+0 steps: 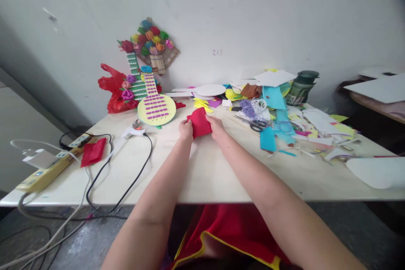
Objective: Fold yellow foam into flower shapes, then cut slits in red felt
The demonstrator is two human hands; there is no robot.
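Between my two hands is a folded square of red crepe paper [200, 123], held up over the table's middle. My left hand [186, 129] pinches its left edge, thumb on top. Its right edge is gripped by my right hand [216, 126]. Beyond the paper lie yellow paper scraps [201, 103]. To the left stands a paper lute-shaped craft [156, 109] with a round yellow body and purple strips. A glue gun [134, 130] rests in front of it.
On the left, a power strip [50, 168] with cables lies beside another red paper piece [93, 152]. Scissors [257, 125], a blue paper piece [268, 139] and a yarn bundle [248, 109] sit on the right. A dark green jar [302, 87] stands behind many scraps.
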